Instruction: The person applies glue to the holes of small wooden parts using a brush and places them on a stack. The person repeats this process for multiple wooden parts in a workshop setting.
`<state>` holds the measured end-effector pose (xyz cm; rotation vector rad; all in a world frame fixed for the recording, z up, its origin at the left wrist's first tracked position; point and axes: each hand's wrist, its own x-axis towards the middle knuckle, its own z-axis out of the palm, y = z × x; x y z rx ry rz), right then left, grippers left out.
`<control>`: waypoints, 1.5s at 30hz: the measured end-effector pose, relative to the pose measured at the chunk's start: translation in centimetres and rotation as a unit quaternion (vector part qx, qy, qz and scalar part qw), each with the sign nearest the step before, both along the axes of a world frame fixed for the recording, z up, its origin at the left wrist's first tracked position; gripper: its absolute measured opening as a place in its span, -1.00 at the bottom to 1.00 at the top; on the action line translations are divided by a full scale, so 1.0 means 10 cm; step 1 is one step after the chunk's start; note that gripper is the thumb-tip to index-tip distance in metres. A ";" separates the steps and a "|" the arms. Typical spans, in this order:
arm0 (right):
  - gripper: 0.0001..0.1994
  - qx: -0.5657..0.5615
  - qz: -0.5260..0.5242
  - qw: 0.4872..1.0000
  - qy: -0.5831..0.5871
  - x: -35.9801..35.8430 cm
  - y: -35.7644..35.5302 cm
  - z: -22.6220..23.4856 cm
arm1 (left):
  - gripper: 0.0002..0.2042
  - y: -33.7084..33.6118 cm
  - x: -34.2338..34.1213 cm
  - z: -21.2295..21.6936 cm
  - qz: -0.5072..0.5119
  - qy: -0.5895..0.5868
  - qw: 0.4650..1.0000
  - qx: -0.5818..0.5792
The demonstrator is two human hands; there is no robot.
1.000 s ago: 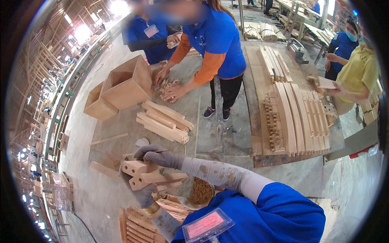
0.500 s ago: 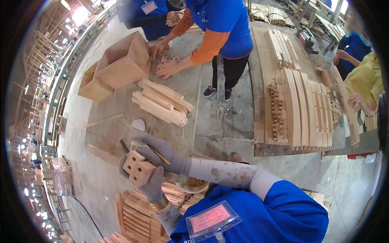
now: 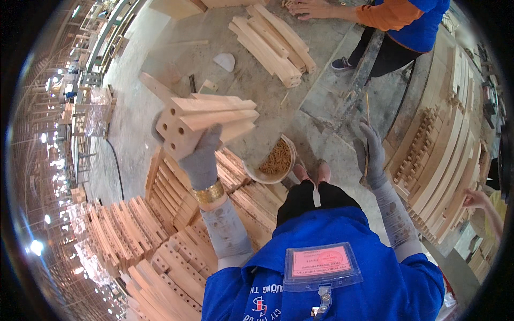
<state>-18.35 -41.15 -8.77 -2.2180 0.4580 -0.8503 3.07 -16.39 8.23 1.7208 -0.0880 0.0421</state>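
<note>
My left hand (image 3: 199,163), in a grey glove, grips a bundle of pale wooden posts (image 3: 217,109) near their drilled ends. Round holes show in those end faces, and the posts point away to the right. Well apart on the right, my right hand (image 3: 370,152), also gloved, holds a thin stick (image 3: 367,115) upright; its lower part runs along the fingers, and its exact kind is unclear. Between my arms stands a white bucket (image 3: 249,172) with many small wooden dowels (image 3: 278,159) inside.
More wooden posts (image 3: 273,45) lie on the grey worktable, near a white half-round piece (image 3: 225,61). Drilled wooden parts (image 3: 123,224) are stacked at lower left. Curved slats (image 3: 447,166) cover a bench at right. A co-worker's hand (image 3: 310,8) rests at the far side.
My right hand has moved away from the posts to the right, carrying the stick. My left hand keeps its hold on the posts. The view has shifted, bringing the dowel bucket fully into sight.
</note>
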 end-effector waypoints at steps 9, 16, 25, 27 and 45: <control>-0.49 -0.054 -0.013 0.997 0.050 0.33 -0.24 -0.67 | -0.20 0.02 -0.04 -0.08 0.000 -0.078 0.997 -0.007; -0.54 -0.099 0.071 0.989 0.084 0.89 -0.42 -0.74 | -0.33 -0.14 -0.13 0.02 -0.015 -0.140 0.990 0.022; -0.54 -0.088 0.025 0.992 0.087 1.00 -0.31 -1.00 | -0.24 0.03 0.04 -0.15 0.031 -0.049 0.998 0.037; -0.53 -0.098 -0.008 0.986 0.132 1.08 -0.27 -1.16 | -0.40 0.23 0.12 -0.14 0.033 0.006 0.997 0.073; -0.54 -0.129 0.008 0.985 0.111 1.07 -0.27 -0.96 | -0.38 -0.01 -0.03 -0.02 0.009 -0.093 0.994 -0.050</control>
